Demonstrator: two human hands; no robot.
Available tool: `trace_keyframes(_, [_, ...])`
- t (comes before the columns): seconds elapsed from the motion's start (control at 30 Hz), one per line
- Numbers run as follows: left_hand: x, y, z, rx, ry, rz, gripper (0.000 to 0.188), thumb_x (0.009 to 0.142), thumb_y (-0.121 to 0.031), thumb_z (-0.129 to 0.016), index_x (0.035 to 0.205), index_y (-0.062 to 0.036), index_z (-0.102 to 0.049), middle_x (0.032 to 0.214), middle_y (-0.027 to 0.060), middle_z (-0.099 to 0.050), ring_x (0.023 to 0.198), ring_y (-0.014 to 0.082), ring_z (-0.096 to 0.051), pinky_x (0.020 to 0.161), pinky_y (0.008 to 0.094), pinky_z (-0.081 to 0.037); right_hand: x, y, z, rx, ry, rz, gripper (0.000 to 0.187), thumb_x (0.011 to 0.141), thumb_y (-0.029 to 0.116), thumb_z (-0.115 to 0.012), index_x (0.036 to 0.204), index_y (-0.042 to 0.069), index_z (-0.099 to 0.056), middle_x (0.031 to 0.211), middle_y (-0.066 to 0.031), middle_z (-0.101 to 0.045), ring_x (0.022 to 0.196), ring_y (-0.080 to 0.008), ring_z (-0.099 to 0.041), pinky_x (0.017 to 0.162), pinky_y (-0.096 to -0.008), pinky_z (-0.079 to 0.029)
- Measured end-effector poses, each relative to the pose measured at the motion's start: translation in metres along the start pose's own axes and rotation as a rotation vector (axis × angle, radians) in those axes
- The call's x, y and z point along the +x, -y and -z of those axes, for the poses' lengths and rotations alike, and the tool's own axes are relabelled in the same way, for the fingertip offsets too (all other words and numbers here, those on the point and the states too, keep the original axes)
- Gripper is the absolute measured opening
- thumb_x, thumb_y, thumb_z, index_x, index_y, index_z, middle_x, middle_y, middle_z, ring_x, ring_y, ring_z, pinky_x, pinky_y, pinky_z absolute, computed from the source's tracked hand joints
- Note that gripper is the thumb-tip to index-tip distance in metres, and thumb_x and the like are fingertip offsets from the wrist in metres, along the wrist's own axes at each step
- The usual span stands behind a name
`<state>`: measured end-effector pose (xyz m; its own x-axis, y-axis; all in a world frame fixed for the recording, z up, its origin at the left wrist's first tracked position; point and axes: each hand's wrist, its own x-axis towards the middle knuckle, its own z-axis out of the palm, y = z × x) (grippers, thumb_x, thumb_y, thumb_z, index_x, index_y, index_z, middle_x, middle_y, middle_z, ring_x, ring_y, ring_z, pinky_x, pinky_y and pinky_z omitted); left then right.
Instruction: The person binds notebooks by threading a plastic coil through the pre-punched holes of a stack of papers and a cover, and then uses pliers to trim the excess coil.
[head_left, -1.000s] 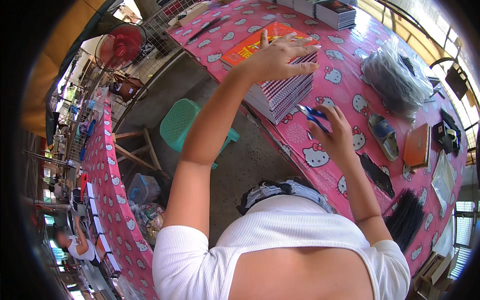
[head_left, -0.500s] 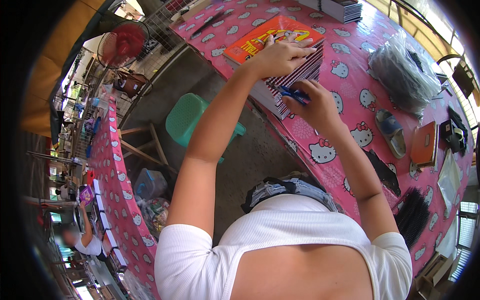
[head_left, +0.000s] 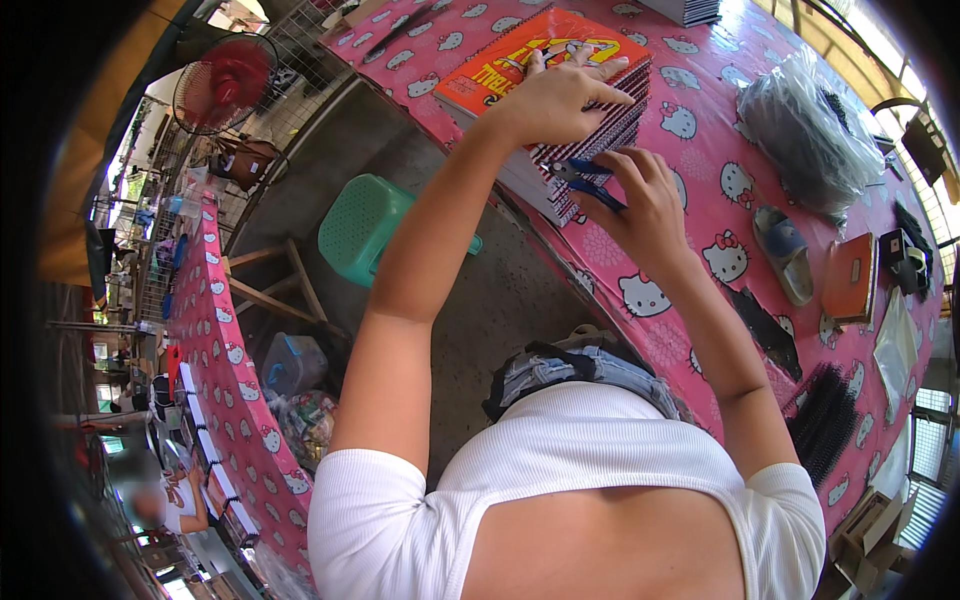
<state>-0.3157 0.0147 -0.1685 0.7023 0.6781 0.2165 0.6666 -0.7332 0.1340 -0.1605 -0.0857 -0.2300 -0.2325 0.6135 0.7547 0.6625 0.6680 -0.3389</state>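
A stack of spiral-bound notebooks (head_left: 478, 86) with an orange top cover stands at the table's near edge. My left hand (head_left: 556, 104) lies on the top cover with its fingers spread, covering part of the picture. Blue-handled pliers (head_left: 598, 188) are held in my right hand (head_left: 644, 206), beside the near right corner of the stack. Their handles are spread apart, and the jaws point at the ends of the dark coils (head_left: 625, 115). Whether the jaws touch a coil I cannot tell.
The pink patterned table (head_left: 700, 320) holds a clear plastic bag (head_left: 810, 135), a slipper (head_left: 782, 252), an orange notebook (head_left: 850, 280) and loose black coils (head_left: 825, 425). A green stool (head_left: 362, 230) and a red fan (head_left: 225, 83) stand left. Another person (head_left: 180, 500) works at a second table.
The view has shifted slightly. The pliers' handles have spread apart in my right hand, whose fingers have opened wider. My left hand stays on the stack. The other person has lowered an arm.
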Motion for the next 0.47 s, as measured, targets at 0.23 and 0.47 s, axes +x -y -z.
trace_keyframes(0.23, [-0.003,-0.010,0.001,0.018,-0.048,-0.006,0.038,0.079,-0.017,-0.061,0.114,-0.0309,-0.064,0.148,-0.0039,-0.031,0.140,0.0306,-0.017,0.103,0.0699,-0.007,0.014,-0.023,0.008,1.188,0.762,-1.137,0.044,0.079,0.040,-0.071,0.094,-0.001,-0.062,0.079,-0.0096,-0.066,0.072,-0.0203,-0.065,0.061,-0.0315,-0.050])
trace_keyframes(0.47, [0.000,-0.012,0.007,0.092,0.106,0.037,0.041,0.077,-0.016,-0.065,0.115,-0.0312,-0.062,0.149,-0.0052,-0.027,0.140,0.0315,-0.014,0.104,0.0701,-0.007,-0.010,-0.005,0.001,0.015,0.130,-0.120,0.049,0.074,0.038,-0.074,0.110,0.010,-0.059,0.114,-0.0140,-0.057,0.110,-0.0290,-0.053,0.093,-0.0385,-0.041])
